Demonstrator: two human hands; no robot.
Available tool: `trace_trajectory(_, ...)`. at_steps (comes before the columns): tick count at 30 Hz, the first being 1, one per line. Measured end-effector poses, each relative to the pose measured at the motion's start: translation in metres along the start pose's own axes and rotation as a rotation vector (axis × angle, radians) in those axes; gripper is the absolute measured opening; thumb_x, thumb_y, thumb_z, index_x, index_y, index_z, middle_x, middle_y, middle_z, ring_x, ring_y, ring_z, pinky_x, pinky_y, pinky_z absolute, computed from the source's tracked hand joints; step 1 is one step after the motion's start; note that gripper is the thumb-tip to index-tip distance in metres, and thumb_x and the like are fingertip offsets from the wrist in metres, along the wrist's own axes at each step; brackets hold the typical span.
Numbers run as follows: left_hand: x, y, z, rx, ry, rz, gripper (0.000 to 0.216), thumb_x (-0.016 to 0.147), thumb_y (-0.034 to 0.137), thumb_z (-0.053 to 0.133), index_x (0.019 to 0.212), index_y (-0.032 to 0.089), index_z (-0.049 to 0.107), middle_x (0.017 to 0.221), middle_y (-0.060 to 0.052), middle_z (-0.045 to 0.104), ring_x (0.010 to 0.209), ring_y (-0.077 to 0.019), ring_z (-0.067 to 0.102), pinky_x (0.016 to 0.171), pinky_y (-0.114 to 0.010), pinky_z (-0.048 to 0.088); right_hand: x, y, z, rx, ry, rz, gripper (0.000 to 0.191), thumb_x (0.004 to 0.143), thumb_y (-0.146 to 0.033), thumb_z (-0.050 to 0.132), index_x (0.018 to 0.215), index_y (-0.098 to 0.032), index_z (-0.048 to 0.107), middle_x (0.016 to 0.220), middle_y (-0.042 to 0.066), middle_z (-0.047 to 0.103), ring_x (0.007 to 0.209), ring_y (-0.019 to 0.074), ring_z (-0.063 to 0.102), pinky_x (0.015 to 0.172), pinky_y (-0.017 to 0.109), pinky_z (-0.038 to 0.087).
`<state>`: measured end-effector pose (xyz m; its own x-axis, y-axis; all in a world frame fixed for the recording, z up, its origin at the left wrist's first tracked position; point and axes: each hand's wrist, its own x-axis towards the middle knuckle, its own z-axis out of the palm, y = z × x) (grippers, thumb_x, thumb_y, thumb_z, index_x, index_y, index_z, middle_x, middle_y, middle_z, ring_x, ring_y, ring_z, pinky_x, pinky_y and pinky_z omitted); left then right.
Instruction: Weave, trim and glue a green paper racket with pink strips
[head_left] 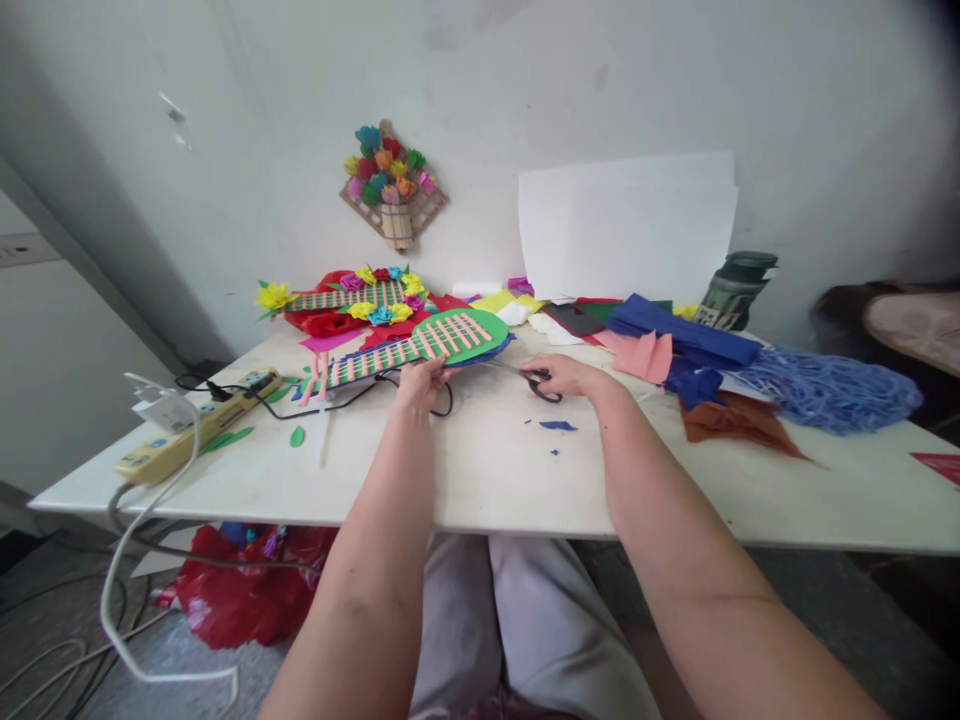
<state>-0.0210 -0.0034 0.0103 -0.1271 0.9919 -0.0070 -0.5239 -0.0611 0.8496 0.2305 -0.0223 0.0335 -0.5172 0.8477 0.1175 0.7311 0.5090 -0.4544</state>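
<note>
My left hand (420, 383) pinches the near edge of a green paddle-shaped paper craft (420, 346) woven with pink strips, with blue paper under it. My right hand (559, 376) grips black-handled scissors (534, 381), whose blades point left toward the round end of the craft. Small blue paper scraps (557, 426) lie on the white table (495, 470) just in front of the scissors. Both forearms reach out over the table's near edge.
A finished flower-decorated craft (352, 298) lies at the back left, another hangs on the wall (391, 182). Coloured paper sheets (675, 345), blue netting (829, 388), a dark bottle (736, 288) and white sheets (626, 225) stand right. A power strip (196, 425) with cables sits left.
</note>
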Motion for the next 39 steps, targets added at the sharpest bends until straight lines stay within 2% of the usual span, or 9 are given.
trace_trajectory(4, -0.001, 0.001, -0.001, -0.012, -0.004, 0.009, 0.032, 0.067, 0.0, 0.058, 0.097, 0.011, 0.056, 0.07, -0.006, 0.063, 0.052, -0.0144, 0.063, 0.037, -0.015, 0.044, -0.006, 0.0, -0.005, 0.157, -0.021, 0.013, 0.049, 0.059, -0.021, 0.064, 0.108, -0.016, 0.062, 0.105, 0.007, 0.062, 0.094, 0.0195, 0.056, 0.084, 0.028, 0.043)
trace_trajectory(9, -0.002, 0.001, -0.001, -0.017, -0.006, 0.009, 0.032, 0.067, -0.001, 0.056, 0.097, 0.011, 0.057, 0.067, -0.005, 0.062, 0.052, -0.0136, 0.062, 0.037, -0.014, 0.043, -0.017, -0.006, -0.013, 0.423, -0.086, 0.09, 0.047, 0.062, -0.025, 0.064, 0.108, -0.017, 0.062, 0.098, 0.006, 0.065, 0.081, 0.0147, 0.058, 0.067, 0.023, 0.047)
trace_trajectory(13, -0.001, -0.001, -0.002, -0.015, -0.016, 0.028, 0.037, 0.067, 0.0, 0.057, 0.101, 0.013, 0.056, 0.066, -0.003, 0.062, 0.051, -0.0129, 0.061, 0.038, -0.015, 0.043, -0.019, -0.014, -0.014, 0.51, -0.111, 0.115, 0.047, 0.063, -0.025, 0.062, 0.109, -0.017, 0.062, 0.1, 0.007, 0.064, 0.064, 0.0091, 0.056, 0.054, 0.02, 0.046)
trace_trajectory(16, 0.0, -0.002, -0.002, -0.015, -0.013, 0.027, 0.04, 0.066, 0.0, 0.057, 0.103, 0.014, 0.055, 0.065, -0.003, 0.061, 0.051, -0.0136, 0.061, 0.037, -0.015, 0.042, -0.017, -0.017, -0.013, 0.549, -0.116, 0.093, 0.047, 0.063, -0.022, 0.06, 0.11, -0.018, 0.062, 0.1, 0.006, 0.064, 0.067, 0.0093, 0.057, 0.056, 0.019, 0.047)
trace_trajectory(22, 0.002, -0.004, -0.003, -0.011, -0.028, 0.044, 0.045, 0.063, 0.001, 0.062, 0.106, 0.015, 0.054, 0.066, -0.002, 0.062, 0.051, -0.0136, 0.061, 0.041, -0.017, 0.045, -0.009, -0.02, -0.006, 0.476, -0.118, 0.043, 0.051, 0.065, -0.012, 0.055, 0.115, -0.021, 0.059, 0.1, 0.004, 0.065, 0.081, 0.0106, 0.058, 0.067, 0.018, 0.047)
trace_trajectory(27, 0.001, -0.004, -0.003, 0.014, -0.039, 0.03, 0.045, 0.066, 0.002, 0.062, 0.108, 0.016, 0.053, 0.067, -0.002, 0.062, 0.052, -0.0136, 0.062, 0.04, -0.016, 0.043, -0.004, -0.019, -0.002, 0.341, -0.057, -0.016, 0.049, 0.066, -0.011, 0.051, 0.114, -0.017, 0.059, 0.098, 0.004, 0.065, 0.084, 0.0116, 0.058, 0.074, 0.021, 0.046)
trace_trajectory(39, -0.001, -0.003, 0.0, 0.018, -0.048, 0.021, 0.046, 0.066, 0.002, 0.06, 0.11, 0.014, 0.052, 0.065, -0.004, 0.062, 0.054, -0.0157, 0.063, 0.037, -0.016, 0.042, 0.005, -0.009, 0.006, 0.254, 0.057, -0.168, 0.044, 0.066, -0.009, 0.048, 0.107, -0.018, 0.064, 0.09, 0.004, 0.064, 0.077, 0.0109, 0.057, 0.07, 0.023, 0.046)
